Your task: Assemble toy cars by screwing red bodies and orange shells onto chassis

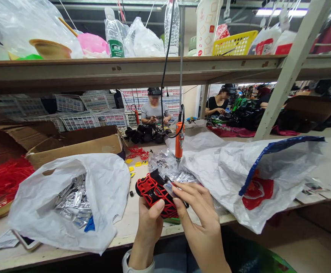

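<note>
A red and black plastic lattice casing [156, 197] sits in my left hand [148, 223], with the thumb pressed on its near side. My right hand [199, 214] grips the casing's upper right part, and its fingertips pinch a small silver foil piece [168, 188] against it. Just above and beyond the casing, an orange electric screwdriver [179, 141] hangs on a cable, its bit pointing down, not touching anything. A loose heap of silver foil packets [165, 163] lies behind my hands.
To the left, a white plastic bag [97, 189] holds foil packets, and a large white bag with blue trim [267, 178] lies right. Red lattice parts [135, 152], small yellow pieces [137, 163], a cardboard box [74, 146] and a phone [25, 240] share the workbench. A shelf [125, 70] runs overhead; co-workers [154, 108] sit beyond.
</note>
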